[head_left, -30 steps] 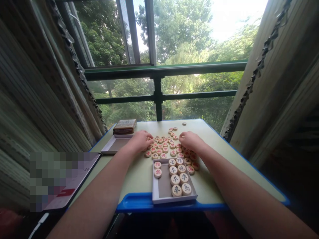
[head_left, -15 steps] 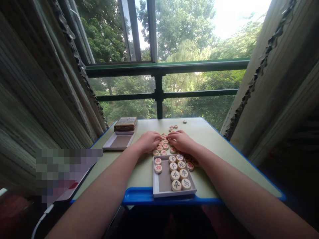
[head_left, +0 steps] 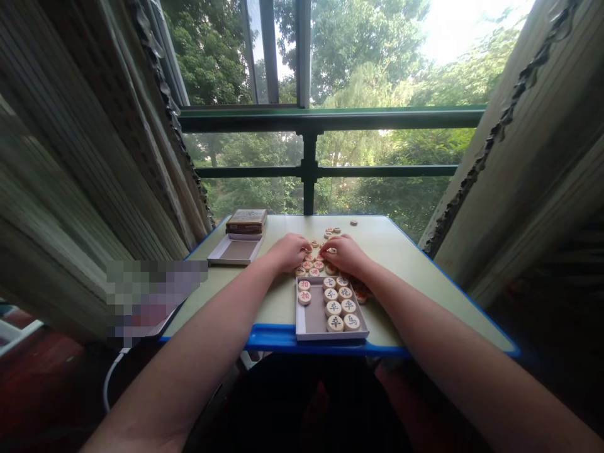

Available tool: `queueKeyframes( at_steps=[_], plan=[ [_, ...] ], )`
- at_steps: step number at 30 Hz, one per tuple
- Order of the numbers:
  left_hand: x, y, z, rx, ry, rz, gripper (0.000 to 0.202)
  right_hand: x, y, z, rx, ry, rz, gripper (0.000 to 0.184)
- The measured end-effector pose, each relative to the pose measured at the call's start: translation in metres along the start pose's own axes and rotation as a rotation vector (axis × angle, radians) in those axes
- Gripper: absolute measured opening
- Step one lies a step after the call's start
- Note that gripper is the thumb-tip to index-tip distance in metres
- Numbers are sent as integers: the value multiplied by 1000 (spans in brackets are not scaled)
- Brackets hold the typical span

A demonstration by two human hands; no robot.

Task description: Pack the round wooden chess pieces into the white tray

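Round wooden Chinese chess pieces (head_left: 314, 272) with red and black characters lie loosely on the table, between and below my hands. My left hand (head_left: 290, 253) is at the left side of this pile, fingers bent and closed on a chess piece at its upper end. Opposite it, my right hand (head_left: 345, 255) has thumb and fingers pinched on another piece, partly hidden by the fingers. Nearer to me stands a shallow white box tray (head_left: 311, 318). Two red pieces (head_left: 304, 290) sit at its upper left, and two columns of black pieces (head_left: 334, 308) fill its right side.
A second shallow tray (head_left: 234, 250) and a brown box (head_left: 246, 221) stand at the back left. Several pieces (head_left: 336, 230) lie farther back. A blurred device (head_left: 155, 302) with a white cable is at the left table edge. Curtains (head_left: 533, 126) flank the window railing (head_left: 377, 118).
The view has tilted and shifted, so the table appears higher and slightly to the right. My hands remain at the pile with small finger movements; the pieces in the tray are the same.
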State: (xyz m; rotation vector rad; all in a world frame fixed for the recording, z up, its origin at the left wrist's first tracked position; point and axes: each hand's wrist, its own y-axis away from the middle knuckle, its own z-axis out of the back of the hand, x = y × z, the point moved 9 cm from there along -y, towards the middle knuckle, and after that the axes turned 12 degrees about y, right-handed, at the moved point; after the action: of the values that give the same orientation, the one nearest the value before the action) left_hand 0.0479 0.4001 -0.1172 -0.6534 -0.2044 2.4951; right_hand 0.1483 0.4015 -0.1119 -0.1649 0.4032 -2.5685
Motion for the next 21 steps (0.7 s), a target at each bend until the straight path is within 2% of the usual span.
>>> queueKeyframes(
  at_steps=[5,11,16,21],
  plan=[
    [6,1,2,0,13,58,32,-4,2,0,31,1,-52,20],
    [7,2,1,-24,24,55,31,-15,4,3,40,8,-164,20],
    [7,2,2,-4,7,65,32,-14,2,0,30,29,-144,20],
    [11,2,2,13,13,100,32,-12,3,8,-11,0,-108,24]
  ],
)
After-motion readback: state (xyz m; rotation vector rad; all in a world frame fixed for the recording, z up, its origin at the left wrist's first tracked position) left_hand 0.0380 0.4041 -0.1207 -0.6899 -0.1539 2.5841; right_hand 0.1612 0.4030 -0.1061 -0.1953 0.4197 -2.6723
